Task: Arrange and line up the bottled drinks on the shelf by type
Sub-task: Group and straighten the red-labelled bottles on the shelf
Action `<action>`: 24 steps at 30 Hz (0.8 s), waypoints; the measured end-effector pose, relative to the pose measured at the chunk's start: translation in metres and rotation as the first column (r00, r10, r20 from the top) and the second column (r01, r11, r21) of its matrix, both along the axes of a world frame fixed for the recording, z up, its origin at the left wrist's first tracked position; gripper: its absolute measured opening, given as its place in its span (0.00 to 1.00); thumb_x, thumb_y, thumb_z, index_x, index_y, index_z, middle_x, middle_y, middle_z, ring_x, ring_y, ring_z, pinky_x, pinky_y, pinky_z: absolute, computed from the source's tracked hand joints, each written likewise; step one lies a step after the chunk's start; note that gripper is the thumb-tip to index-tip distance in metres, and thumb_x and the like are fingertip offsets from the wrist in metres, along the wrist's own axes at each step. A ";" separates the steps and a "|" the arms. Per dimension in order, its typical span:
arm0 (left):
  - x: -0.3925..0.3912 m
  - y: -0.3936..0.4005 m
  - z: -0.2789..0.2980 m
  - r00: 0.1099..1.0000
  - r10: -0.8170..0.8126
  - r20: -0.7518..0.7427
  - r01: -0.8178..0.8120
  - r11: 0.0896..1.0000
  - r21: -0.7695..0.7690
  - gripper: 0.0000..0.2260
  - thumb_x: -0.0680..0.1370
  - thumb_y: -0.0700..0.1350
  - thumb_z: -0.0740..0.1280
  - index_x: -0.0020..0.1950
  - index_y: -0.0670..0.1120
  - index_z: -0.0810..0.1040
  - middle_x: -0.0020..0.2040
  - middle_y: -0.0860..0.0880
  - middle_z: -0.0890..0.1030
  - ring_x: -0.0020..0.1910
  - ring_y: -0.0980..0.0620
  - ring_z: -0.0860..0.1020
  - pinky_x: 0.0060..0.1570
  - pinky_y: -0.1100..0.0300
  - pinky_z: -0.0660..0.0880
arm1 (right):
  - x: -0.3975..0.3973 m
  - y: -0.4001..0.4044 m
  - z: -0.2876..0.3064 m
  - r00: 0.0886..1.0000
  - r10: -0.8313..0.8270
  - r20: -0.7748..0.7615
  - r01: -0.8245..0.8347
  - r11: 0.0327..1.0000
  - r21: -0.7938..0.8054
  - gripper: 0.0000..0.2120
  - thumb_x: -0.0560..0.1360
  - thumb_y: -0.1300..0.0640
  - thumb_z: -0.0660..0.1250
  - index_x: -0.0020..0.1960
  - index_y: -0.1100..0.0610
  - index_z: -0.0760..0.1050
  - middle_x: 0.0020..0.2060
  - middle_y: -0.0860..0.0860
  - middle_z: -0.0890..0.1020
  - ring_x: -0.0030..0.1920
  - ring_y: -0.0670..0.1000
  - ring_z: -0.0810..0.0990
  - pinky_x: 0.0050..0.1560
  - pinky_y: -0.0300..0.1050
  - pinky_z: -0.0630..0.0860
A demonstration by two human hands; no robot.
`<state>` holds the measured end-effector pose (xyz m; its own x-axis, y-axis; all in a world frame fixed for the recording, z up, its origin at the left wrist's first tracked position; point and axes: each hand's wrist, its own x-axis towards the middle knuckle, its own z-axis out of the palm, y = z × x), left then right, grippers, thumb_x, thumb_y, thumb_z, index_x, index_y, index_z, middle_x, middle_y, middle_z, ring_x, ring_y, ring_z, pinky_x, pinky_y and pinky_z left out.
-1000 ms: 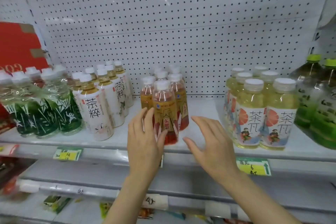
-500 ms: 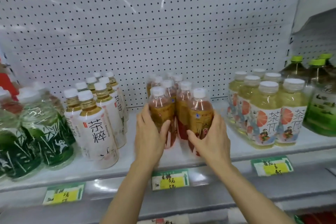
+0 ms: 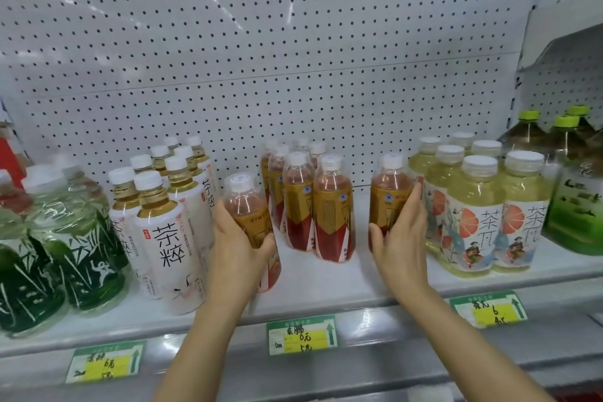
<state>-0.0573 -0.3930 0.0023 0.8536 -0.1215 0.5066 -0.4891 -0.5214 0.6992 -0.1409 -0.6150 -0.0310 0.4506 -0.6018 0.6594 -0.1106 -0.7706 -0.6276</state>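
Several red tea bottles with gold and red labels stand in the middle of the white shelf. My left hand grips one such bottle to the left of the group, tilted slightly left. My right hand grips another red tea bottle to the right of the group, close against the yellow grapefruit tea bottles. White-labelled tea bottles stand left of my left hand.
Green bamboo-print bottles fill the far left, and large green-capped bottles stand at the far right. A pegboard wall backs the shelf. Price tags hang on the front rail.
Both hands closed around the two front red tea bottles and pulled them apart: the left one toward the white-labelled bottles, the right one toward the yellow bottles. The camera moved closer.
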 end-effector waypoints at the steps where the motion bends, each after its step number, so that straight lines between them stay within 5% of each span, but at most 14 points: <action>1: -0.003 0.003 0.001 1.000 0.000 -0.003 0.000 1.000 0.007 0.42 0.73 0.48 0.76 0.78 0.51 0.52 0.68 0.46 0.72 0.61 0.44 0.77 0.55 0.46 0.78 | -0.001 0.000 0.000 1.000 -0.015 0.013 0.016 1.000 -0.020 0.47 0.75 0.59 0.71 0.80 0.61 0.39 0.78 0.63 0.53 0.78 0.62 0.52 0.77 0.61 0.55; 5: -0.014 0.000 0.021 0.974 0.123 0.192 -0.135 0.989 0.051 0.45 0.74 0.50 0.75 0.82 0.45 0.50 0.78 0.41 0.61 0.77 0.42 0.61 0.74 0.48 0.59 | -0.010 -0.001 0.020 0.981 0.048 0.186 0.015 0.946 -0.325 0.38 0.75 0.57 0.69 0.78 0.64 0.53 0.76 0.62 0.61 0.77 0.60 0.57 0.78 0.51 0.51; 9: -0.008 -0.029 0.077 0.897 -0.014 0.442 -0.049 0.990 0.130 0.28 0.80 0.47 0.68 0.78 0.45 0.64 0.75 0.45 0.67 0.74 0.49 0.61 0.70 0.60 0.57 | 0.003 0.002 0.063 0.963 0.246 0.109 -0.169 0.866 -0.470 0.28 0.78 0.59 0.67 0.75 0.63 0.63 0.71 0.59 0.69 0.72 0.56 0.66 0.76 0.46 0.59; 15: 0.047 -0.086 0.135 0.981 -0.191 0.035 0.116 0.720 0.684 0.21 0.80 0.49 0.66 0.73 0.48 0.73 0.68 0.47 0.76 0.65 0.45 0.74 0.58 0.54 0.71 | 0.038 0.009 0.116 0.857 0.341 -0.386 -0.447 0.865 -0.229 0.25 0.80 0.53 0.64 0.75 0.55 0.64 0.72 0.52 0.68 0.69 0.53 0.70 0.67 0.46 0.67; 17: 0.054 -0.091 0.144 0.974 -0.201 -0.108 0.215 0.654 0.725 0.23 0.79 0.50 0.69 0.73 0.48 0.73 0.65 0.46 0.78 0.61 0.46 0.77 0.54 0.56 0.72 | 0.043 0.005 0.129 0.803 0.385 -0.455 -0.478 0.872 -0.106 0.25 0.79 0.54 0.66 0.74 0.54 0.66 0.70 0.53 0.70 0.67 0.54 0.73 0.63 0.45 0.69; 21: 0.059 -0.085 0.155 0.939 -0.215 -0.267 0.339 0.692 0.637 0.27 0.75 0.48 0.75 0.73 0.48 0.74 0.49 0.51 0.79 0.42 0.52 0.79 0.40 0.62 0.72 | 0.042 -0.001 0.144 0.728 0.467 -0.502 -0.470 0.873 0.130 0.29 0.76 0.54 0.70 0.75 0.53 0.67 0.69 0.53 0.74 0.60 0.51 0.76 0.52 0.40 0.70; 24: 0.057 -0.079 0.162 0.944 -0.201 -0.262 0.327 0.682 0.655 0.26 0.75 0.47 0.76 0.73 0.48 0.74 0.51 0.52 0.80 0.39 0.54 0.80 0.40 0.63 0.73 | 0.041 0.002 0.152 0.749 0.413 -0.518 -0.422 0.900 0.107 0.27 0.75 0.55 0.72 0.72 0.56 0.70 0.67 0.54 0.75 0.61 0.53 0.76 0.54 0.41 0.71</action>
<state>-0.0001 -0.4720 0.1646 0.7899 -0.6106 0.0563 -0.5992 -0.7491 0.2826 -0.0996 -0.6127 0.1211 0.9280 -0.2647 0.2620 -0.0782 -0.8262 -0.5579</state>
